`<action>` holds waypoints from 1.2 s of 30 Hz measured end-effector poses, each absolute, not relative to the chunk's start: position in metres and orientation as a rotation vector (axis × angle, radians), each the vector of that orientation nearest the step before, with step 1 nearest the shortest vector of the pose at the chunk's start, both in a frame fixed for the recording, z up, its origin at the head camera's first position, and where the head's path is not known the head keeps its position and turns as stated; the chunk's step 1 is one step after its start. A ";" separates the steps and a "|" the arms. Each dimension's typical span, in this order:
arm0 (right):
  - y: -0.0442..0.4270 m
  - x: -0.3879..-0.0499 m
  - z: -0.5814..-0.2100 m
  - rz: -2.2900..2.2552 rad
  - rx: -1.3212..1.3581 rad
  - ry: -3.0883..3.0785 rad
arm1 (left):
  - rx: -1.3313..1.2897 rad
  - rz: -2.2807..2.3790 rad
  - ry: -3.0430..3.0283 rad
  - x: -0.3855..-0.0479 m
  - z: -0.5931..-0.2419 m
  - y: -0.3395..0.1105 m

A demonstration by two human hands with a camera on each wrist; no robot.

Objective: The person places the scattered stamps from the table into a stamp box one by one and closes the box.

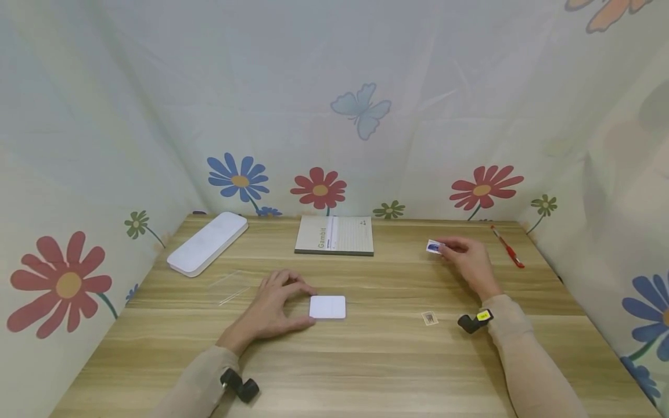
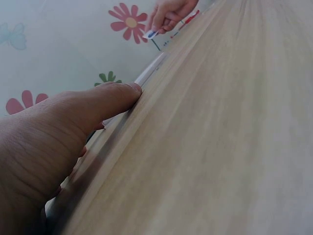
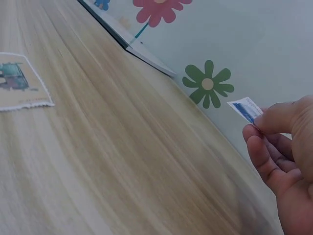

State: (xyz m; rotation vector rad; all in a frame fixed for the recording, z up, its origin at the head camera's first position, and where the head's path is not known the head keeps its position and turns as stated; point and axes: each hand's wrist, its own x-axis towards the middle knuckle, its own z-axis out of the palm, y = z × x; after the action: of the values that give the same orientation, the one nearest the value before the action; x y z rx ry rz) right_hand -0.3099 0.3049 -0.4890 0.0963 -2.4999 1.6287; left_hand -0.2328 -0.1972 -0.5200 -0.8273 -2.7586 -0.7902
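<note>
A stamp with a blue picture and white border [image 1: 433, 247] is pinched between the thumb and fingers of my right hand [image 1: 468, 264], raised off the table; in the right wrist view the stamp [image 3: 246, 109] is tilted and partly covered by the thumb. My left hand [image 1: 274, 305] rests on the table and holds a white rounded card [image 1: 329, 307] at its left end, index finger at the far edge and thumb at the near one. In the left wrist view the hand mostly hides the card. Another stamp [image 1: 430, 318] lies flat, nearer than the right hand.
A white case [image 1: 208, 244] lies at the back left, with a clear plastic sleeve [image 1: 230, 287] in front of it. The notebook [image 1: 334, 235] lies at the table's back edge. A red pen [image 1: 507, 247] is at the right. Printed curtains [image 1: 407, 116] hang around the table.
</note>
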 end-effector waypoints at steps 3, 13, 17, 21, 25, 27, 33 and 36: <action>0.304 -0.309 -0.488 1.634 0.118 -2.483 | -0.838 -0.784 -2.750 -0.234 -0.521 -0.197; 0.298 -0.310 -0.487 1.633 0.154 -2.488 | -0.852 -0.791 -2.748 -0.232 -0.520 -0.198; 0.295 -0.310 -0.484 1.657 0.162 -2.482 | -0.849 -0.800 -2.749 -0.231 -0.519 -0.198; 0.291 -0.309 -0.479 1.647 0.147 -2.492 | -0.849 -0.798 -2.745 -0.231 -0.520 -0.198; 0.287 -0.308 -0.475 1.656 0.146 -2.487 | -0.851 -0.789 -2.742 -0.232 -0.521 -0.198; 0.284 -0.307 -0.473 1.669 0.156 -2.476 | -0.852 -0.789 -2.742 -0.232 -0.521 -0.198; 0.276 -0.304 -0.467 1.687 0.193 -2.447 | -0.855 -0.789 -2.740 -0.232 -0.521 -0.198; 0.271 -0.304 -0.465 1.699 0.242 -2.406 | -0.856 -0.787 -2.737 -0.232 -0.521 -0.198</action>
State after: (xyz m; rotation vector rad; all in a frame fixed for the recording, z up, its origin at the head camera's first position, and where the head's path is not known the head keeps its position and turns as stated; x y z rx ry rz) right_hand -0.3042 0.2710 -0.4648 0.2420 -2.4058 1.6994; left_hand -0.2325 -0.1978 -0.5210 -0.8562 -2.7368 -0.7868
